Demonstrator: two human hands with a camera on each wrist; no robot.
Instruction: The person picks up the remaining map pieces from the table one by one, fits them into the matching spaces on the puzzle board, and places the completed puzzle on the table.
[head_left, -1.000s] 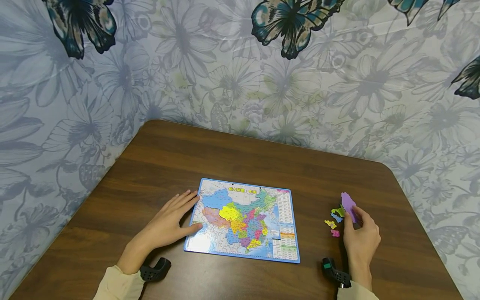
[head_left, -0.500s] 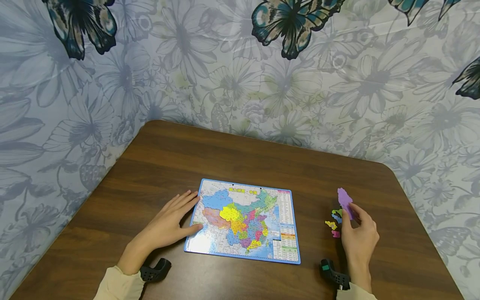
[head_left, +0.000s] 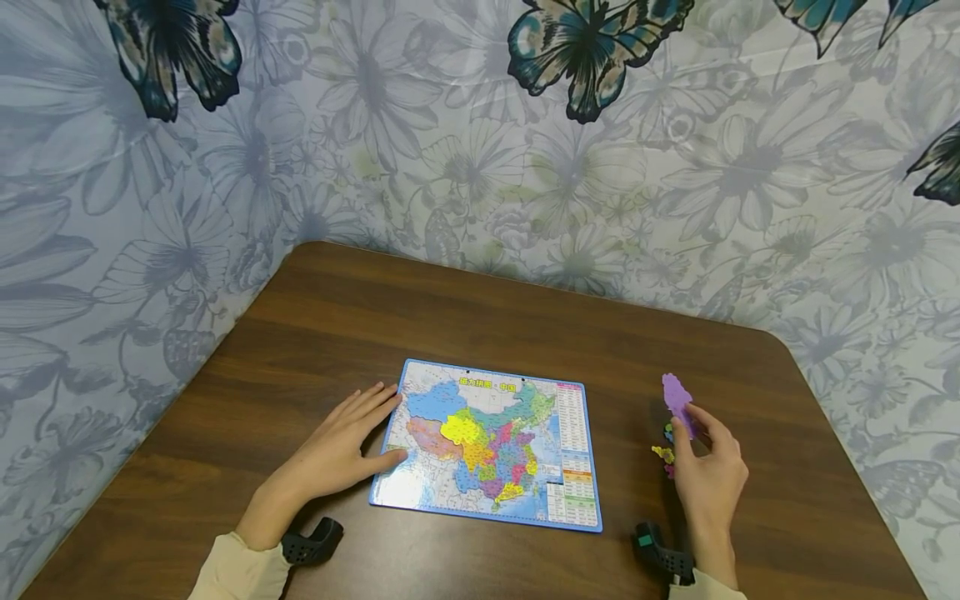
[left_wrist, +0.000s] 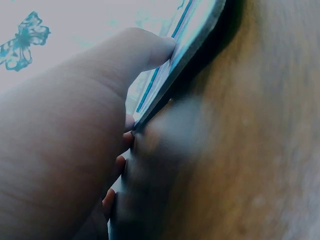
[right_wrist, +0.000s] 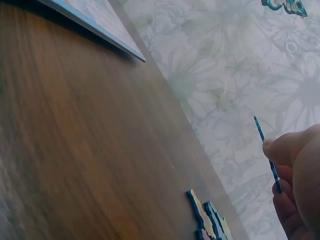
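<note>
The right hand pinches the purple piece, which extends beyond its fingertips; the left hand, thumb apart, touches the board.

The head camera looked forward and down from behind and above the fingers, well back; the left-wrist camera, tilted, looked from close behind the left thumb; the right-wrist camera, also tilted, looked past the right fingers; all three shared the China-map puzzle board
</note>
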